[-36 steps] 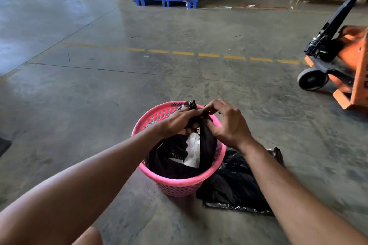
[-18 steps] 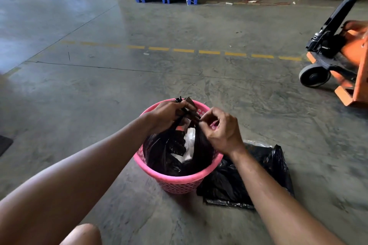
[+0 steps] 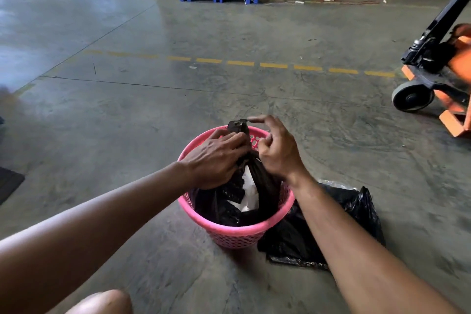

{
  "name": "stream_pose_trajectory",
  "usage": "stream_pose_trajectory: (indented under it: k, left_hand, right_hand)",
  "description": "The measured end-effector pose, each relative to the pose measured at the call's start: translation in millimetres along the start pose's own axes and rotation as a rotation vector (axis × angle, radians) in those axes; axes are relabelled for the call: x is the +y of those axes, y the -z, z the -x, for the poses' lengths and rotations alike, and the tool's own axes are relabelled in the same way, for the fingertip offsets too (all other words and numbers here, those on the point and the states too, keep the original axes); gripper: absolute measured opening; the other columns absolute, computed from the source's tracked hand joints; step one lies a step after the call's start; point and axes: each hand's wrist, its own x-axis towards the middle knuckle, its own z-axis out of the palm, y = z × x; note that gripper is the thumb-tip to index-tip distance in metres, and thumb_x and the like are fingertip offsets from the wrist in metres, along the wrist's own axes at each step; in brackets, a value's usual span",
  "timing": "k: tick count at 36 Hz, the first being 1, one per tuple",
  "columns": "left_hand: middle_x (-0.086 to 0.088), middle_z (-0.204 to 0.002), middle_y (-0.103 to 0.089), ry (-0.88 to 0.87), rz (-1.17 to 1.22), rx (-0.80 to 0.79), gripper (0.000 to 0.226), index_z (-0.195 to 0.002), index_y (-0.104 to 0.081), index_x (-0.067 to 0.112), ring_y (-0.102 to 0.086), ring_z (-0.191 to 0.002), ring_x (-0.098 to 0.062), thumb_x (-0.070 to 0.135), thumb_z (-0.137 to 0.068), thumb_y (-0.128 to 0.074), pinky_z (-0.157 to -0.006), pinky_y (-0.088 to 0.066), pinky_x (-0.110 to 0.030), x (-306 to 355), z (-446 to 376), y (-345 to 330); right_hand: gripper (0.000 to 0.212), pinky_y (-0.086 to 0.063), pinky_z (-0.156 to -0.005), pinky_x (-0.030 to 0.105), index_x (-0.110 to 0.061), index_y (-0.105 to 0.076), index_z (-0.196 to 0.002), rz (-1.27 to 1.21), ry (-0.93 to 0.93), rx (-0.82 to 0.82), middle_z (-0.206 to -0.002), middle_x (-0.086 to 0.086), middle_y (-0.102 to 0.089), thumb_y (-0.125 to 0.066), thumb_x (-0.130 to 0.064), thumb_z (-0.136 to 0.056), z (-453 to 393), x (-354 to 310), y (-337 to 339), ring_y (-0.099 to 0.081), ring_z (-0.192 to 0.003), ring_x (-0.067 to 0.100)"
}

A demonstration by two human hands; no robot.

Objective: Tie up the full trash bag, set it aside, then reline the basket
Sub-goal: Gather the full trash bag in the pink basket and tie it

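Full black plastic trash bag (image 3: 265, 186) sits in the pink perforated plastic basket (image 3: 229, 233), frame centre, on the grey concrete floor (image 3: 127, 115). Left hand (image 3: 216, 158) clamped on the gathered neck; right hand (image 3: 276, 150) pinches a bag end with thumb and forefinger, other fingers loosely curled. Spare flat black plastic bag (image 3: 356, 211) on floor touching basket's right; orange pallet jack (image 3: 438, 71) at right edge.
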Motion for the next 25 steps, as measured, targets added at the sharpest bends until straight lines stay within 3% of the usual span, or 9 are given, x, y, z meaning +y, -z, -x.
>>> stream_pose_trajectory:
  k: [2,3,5,7,12,16,21,25]
  left_hand:
    - [-0.003,-0.120,-0.060,-0.039,-0.010,0.024,0.024,-0.117,-0.065,0.020,-0.060,-0.112,-0.024,0.029,-0.099,-0.053,-0.101,-0.042,-0.043,1.1,2.7,-1.4]
    - [-0.005,-0.120,-0.060,-0.052,-0.005,0.044,0.023,-0.116,-0.066,0.017,-0.057,-0.115,-0.025,0.028,-0.099,-0.055,-0.102,-0.042,-0.043,0.8,3.5,-2.6]
    - [-0.009,-0.120,-0.059,-0.061,0.024,0.066,0.022,-0.114,-0.067,0.012,-0.050,-0.121,-0.027,0.023,-0.098,-0.058,-0.102,-0.043,-0.042,-0.1,4.9,-4.0]
    - [-0.010,-0.125,-0.058,-0.040,0.073,0.054,0.024,-0.118,-0.066,0.012,-0.053,-0.120,-0.027,0.022,-0.099,-0.056,-0.100,-0.044,-0.044,-0.7,6.2,-4.5]
    - [-0.004,-0.136,-0.055,0.068,0.159,0.097,0.023,-0.119,-0.063,0.018,-0.052,-0.120,-0.028,0.029,-0.104,-0.050,-0.101,-0.043,-0.045,10.4,11.4,-12.3]
    - [-0.004,-0.140,-0.053,0.225,0.341,0.148,0.032,-0.115,-0.065,0.014,-0.045,-0.128,-0.027,0.034,-0.106,-0.042,-0.109,-0.038,-0.047,30.2,21.5,-25.0]
    - [-0.001,-0.138,-0.052,0.311,0.510,0.203,0.029,-0.099,-0.064,0.015,-0.046,-0.126,-0.024,0.029,-0.107,-0.040,-0.109,-0.037,-0.043,39.5,33.4,-37.0]
    - [-0.008,-0.130,-0.044,0.486,0.676,0.373,0.029,-0.093,-0.067,0.012,-0.044,-0.129,-0.014,0.024,-0.106,-0.044,-0.114,-0.035,-0.033,35.2,30.8,-38.8]
  right_hand:
    - [0.064,-0.045,-0.090,0.006,-0.024,-0.072,-0.123,-0.030,0.080,-0.211,-0.131,-0.008,-0.066,-0.043,0.003,-0.072,-16.6,-7.1,5.3,-0.061,-0.101,-0.014]
    - [0.063,-0.046,-0.096,0.010,-0.024,-0.074,-0.121,-0.032,0.089,-0.312,-0.130,-0.007,-0.069,-0.042,0.001,-0.073,-23.1,-9.9,7.9,-0.063,-0.110,-0.007]
    - [0.054,-0.047,-0.084,0.006,-0.025,-0.079,-0.111,0.015,0.073,-0.426,-0.108,-0.010,-0.077,-0.045,-0.002,-0.075,-31.4,-13.2,12.7,-0.068,-0.095,-0.008]
    - [0.045,-0.044,-0.073,0.003,-0.025,-0.082,-0.100,0.053,0.056,-0.413,-0.089,-0.015,-0.077,-0.051,-0.002,-0.077,-35.1,-13.9,18.4,-0.066,-0.077,-0.013]
    - [0.027,-0.058,-0.083,0.019,-0.028,-0.084,-0.089,0.008,0.001,-0.308,-0.083,-0.010,-0.080,-0.064,-0.018,-0.075,-29.9,-8.9,26.3,-0.073,-0.083,-0.004]
    - [0.018,-0.062,-0.083,0.033,-0.023,-0.085,-0.087,-0.121,-0.080,-0.326,-0.076,-0.006,-0.080,-0.071,-0.016,-0.077,-25.7,-0.3,23.9,-0.076,-0.076,0.006]
    - [0.021,-0.059,-0.074,0.022,-0.023,-0.085,-0.085,-0.071,-0.089,-0.324,-0.074,-0.007,-0.079,-0.069,-0.012,-0.075,-21.1,-2.3,17.0,-0.075,-0.073,0.004]
    - [0.014,-0.055,-0.068,0.015,-0.026,-0.085,-0.082,0.065,-0.041,-0.366,-0.074,-0.008,-0.079,-0.078,-0.020,-0.071,-23.7,-0.9,16.6,-0.072,-0.069,-0.002]
